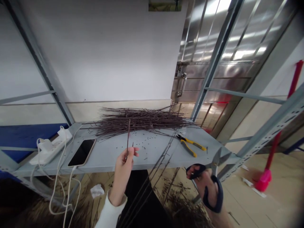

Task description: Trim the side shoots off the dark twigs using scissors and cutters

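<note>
Long twigs, slender and dark, slant from the front of the shelf down across my black-clad lap; I cannot tell what supports their lower ends. Left hand: I find it closed in a pinch, thumb against fingers, gripping a thin brown twig that stands nearly upright above the grip. A second, shorter tip shows just beside it; whether that is a separate piece I cannot tell. A white sleeve covers the forearm.

Right hand: my fingers are curled through the dark handle loops of a pair of scissors, slightly blurred. Its blades stand apart near the right front corner of the shelf, with no twig between them.

Along the back of the shelf lies a large heap of brown twigs, laid mostly lengthwise. Diagonal cutting pliers with yellow-and-grey handles rest in front of its right end, handles spread. Small dark scraps dot the surface between the heap and my left hand. At left I note a smartphone, cable attached, beside a white power strip. Twig offcuts litter the floor below.
</note>
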Demonstrator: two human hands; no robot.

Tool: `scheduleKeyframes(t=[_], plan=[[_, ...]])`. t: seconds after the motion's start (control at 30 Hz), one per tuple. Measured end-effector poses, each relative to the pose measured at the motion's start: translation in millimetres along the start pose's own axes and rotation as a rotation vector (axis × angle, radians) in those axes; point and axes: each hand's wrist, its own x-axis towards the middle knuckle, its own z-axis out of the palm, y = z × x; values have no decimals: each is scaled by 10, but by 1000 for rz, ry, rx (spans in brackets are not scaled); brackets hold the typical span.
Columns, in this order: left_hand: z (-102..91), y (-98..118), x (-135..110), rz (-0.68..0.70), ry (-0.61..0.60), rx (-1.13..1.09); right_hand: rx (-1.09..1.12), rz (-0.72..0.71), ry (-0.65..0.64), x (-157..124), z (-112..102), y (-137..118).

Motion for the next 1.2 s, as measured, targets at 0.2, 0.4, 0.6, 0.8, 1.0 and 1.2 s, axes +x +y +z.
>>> scheduleKeyframes(t=[0.2,0.4,0.6,0.8,1.0,1.2], plan=[[12,13,-34,-20,-66,-17,-189,176,7,-82,246,242],[-40,12,-85,-16,-104,16,-137,196,-99,-67,597,412],[-72,14,-186,-55,-116,57,-77,203,-182,-158,865,403],[-144,24,-221,-43,-109,64,-114,214,-191,-195,1004,193],[-208,36,-287,3,-74,17,17,287,-246,-247,982,88],[-259,34,-303,77,-88,-5,27,252,-259,-322,1025,58]])
